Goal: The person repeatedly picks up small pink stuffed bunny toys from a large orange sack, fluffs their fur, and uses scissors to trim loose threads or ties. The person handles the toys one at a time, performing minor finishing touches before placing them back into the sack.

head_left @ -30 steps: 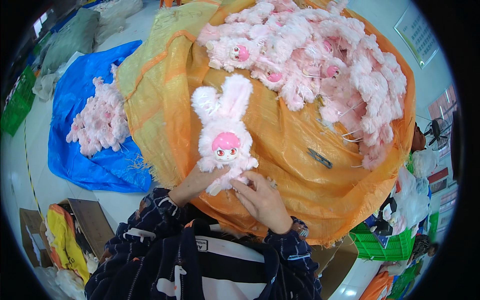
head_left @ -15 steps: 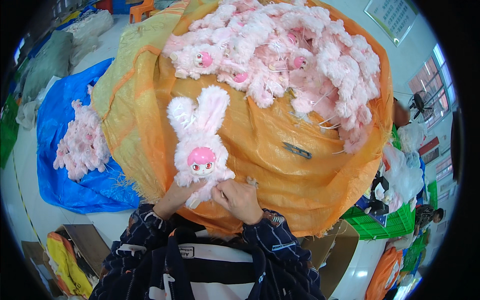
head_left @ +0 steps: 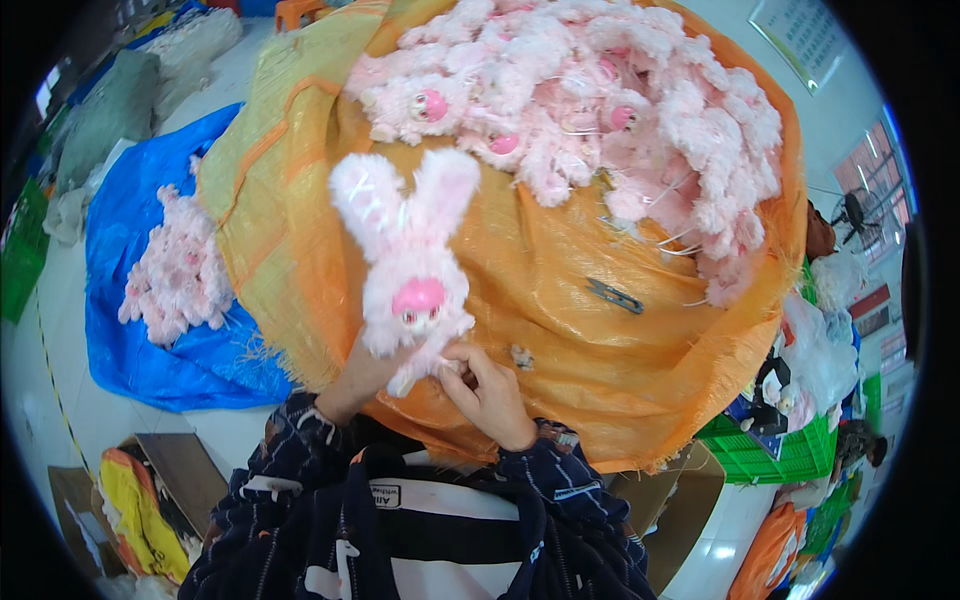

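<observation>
A pink plush rabbit (head_left: pixel 408 258) with long ears and a darker pink nose hangs upside-up in front of me, over an orange woven sheet (head_left: pixel 560 300). My left hand (head_left: pixel 362 378) grips it from below and behind, mostly hidden by its fur. My right hand (head_left: pixel 490 390) pinches the toy's lower edge with fingertips. A big heap of the same pink plush rabbits (head_left: pixel 600 110) lies at the far side of the orange sheet. Small grey snips (head_left: pixel 612 294) rest on the sheet to the right of the toy.
A blue sheet (head_left: pixel 130 300) at left carries a smaller pile of pink plush toys (head_left: pixel 178 275). Green crates (head_left: pixel 770 455) and bags stand at right. Flattened cardboard and a yellow bag (head_left: pixel 140 500) lie at lower left on the pale floor.
The view has shifted a little; the rabbit stays in both hands, now held slightly higher and more to the right, while my right fingers keep working at its lower edge.
</observation>
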`<action>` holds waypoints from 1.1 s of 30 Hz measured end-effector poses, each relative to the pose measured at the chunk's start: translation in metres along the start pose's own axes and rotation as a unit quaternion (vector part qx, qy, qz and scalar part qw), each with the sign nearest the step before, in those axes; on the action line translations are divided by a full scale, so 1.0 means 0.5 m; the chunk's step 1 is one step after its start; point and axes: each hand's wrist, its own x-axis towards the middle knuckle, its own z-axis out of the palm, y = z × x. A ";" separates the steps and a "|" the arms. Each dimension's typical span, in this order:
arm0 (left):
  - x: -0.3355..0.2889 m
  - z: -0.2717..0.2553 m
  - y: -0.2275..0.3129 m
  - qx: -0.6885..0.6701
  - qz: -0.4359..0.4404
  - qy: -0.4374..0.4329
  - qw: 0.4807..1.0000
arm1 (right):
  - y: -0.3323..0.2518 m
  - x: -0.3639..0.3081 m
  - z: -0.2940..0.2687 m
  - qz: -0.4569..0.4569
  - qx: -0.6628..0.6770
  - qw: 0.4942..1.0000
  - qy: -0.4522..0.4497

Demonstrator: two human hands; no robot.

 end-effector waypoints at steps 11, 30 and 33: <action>0.003 0.002 0.006 -0.154 -0.054 0.004 0.987 | 0.022 0.007 -0.001 -0.185 -0.223 0.957 0.018; 0.015 0.024 -0.016 -0.219 -0.050 0.076 0.971 | -0.020 0.019 -0.009 -0.218 -0.197 0.956 -0.003; 0.012 0.035 0.003 -0.185 -0.067 0.070 0.978 | -0.015 0.009 0.012 -0.238 -0.231 0.941 -0.073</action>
